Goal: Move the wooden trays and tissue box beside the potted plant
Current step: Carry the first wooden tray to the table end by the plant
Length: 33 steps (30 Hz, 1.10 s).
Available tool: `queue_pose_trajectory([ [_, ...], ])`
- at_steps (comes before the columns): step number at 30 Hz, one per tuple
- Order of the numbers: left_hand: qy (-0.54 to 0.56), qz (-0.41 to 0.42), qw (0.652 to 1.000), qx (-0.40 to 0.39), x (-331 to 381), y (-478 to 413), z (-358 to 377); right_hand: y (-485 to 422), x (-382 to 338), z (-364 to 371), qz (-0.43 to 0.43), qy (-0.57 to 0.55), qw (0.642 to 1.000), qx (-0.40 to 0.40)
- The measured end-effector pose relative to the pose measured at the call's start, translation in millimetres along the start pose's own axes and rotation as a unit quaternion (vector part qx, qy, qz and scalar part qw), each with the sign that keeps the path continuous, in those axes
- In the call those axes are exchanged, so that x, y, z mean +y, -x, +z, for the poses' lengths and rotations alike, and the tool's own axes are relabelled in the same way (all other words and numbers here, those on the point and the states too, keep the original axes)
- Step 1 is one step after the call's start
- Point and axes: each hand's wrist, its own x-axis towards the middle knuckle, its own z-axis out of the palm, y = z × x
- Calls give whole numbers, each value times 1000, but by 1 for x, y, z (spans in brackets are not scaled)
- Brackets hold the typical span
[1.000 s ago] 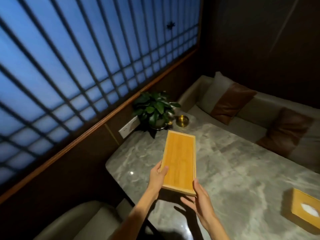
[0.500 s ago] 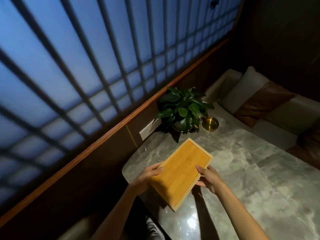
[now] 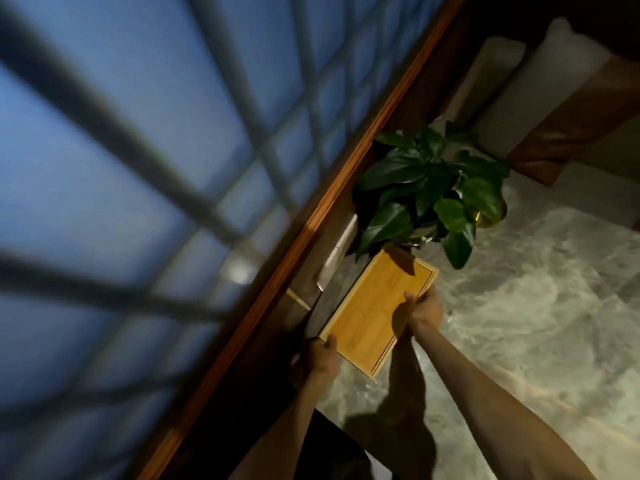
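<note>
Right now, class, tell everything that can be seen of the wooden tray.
The wooden tray is a flat rectangle of yellow-orange, bamboo-like wood with a thin raised rim and a dark inset line. Its far end reaches the potted plant, whose leaf shadows fall across it. The left hand takes its near corner, the right hand its long side, above the marble table.

Both arms extended forward; left hand (image 3: pixel 320 358) gripping with thumb on top, right hand (image 3: pixel 425 311) clamped likewise, forearms bare

Both forearms bare, no sleeves, watch or rings visible
</note>
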Motion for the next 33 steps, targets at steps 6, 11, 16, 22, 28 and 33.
queue_pose_trajectory([
  [6,-92,11,996,7,4,-14,-5,1,5,3,-19,75,997,19],
  [11,7,-16,998,-68,4,-9,-16,8,12,-18,24,-85,996,-3],
  [16,106,-27,990,-86,10,-14,-19,1,0,-22,12,-118,990,-80],
  [22,225,-60,967,-103,13,-11,-23,-1,-21,-8,-12,-104,987,-119],
  [28,308,-61,947,-72,5,-16,-30,-3,-36,4,24,-108,983,-147],
  [33,354,-70,931,-60,4,-9,-32,-1,-51,11,24,-93,981,-170],
])
